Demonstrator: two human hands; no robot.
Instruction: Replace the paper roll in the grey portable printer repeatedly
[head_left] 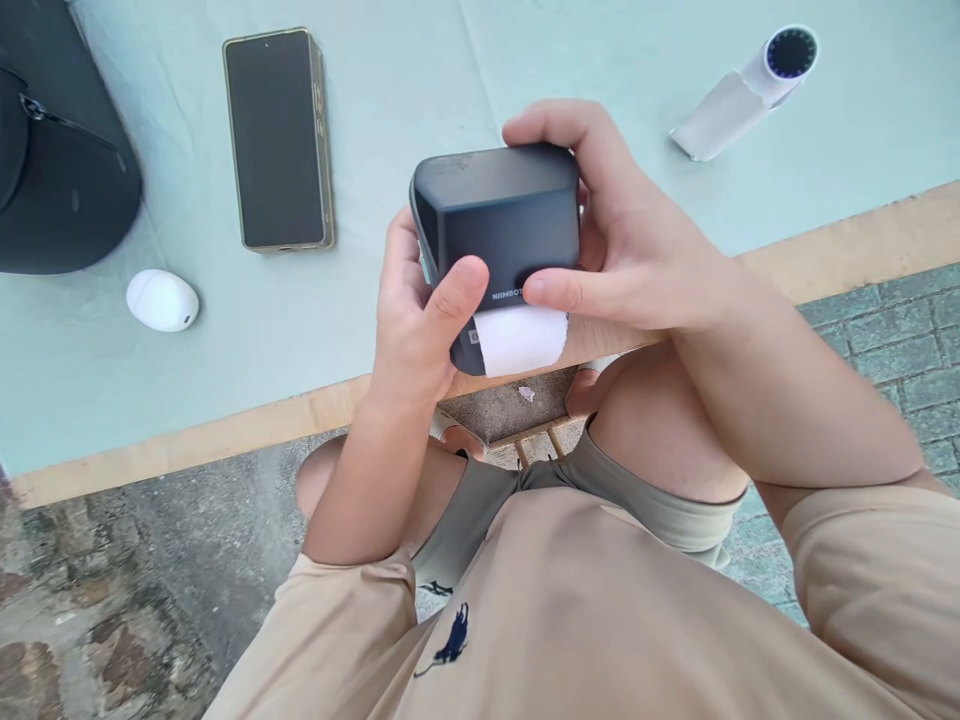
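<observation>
A: What are the hands on?

B: Both hold a small dark label printer, lifted just above the near edge of the surface. The left hand wraps it from the left, grip closed on the casing, thumb laid across the front face. The right hand clasps it from the right, fingers over the top back edge, thumb pressed near the printed brand name.

A: Anything coming out of it?

B: A white strip of label paper sticks out of the lower front, between the two thumbs (its end looks slightly curled).

A: And around it?

B: On the pale cloth-covered surface, a dark phone lies face up to the left, well apart from the printer. Nearer the left edge sit a small white oval case and part of a black bag. Far right lies a white cylindrical device with a dark round end.
</observation>
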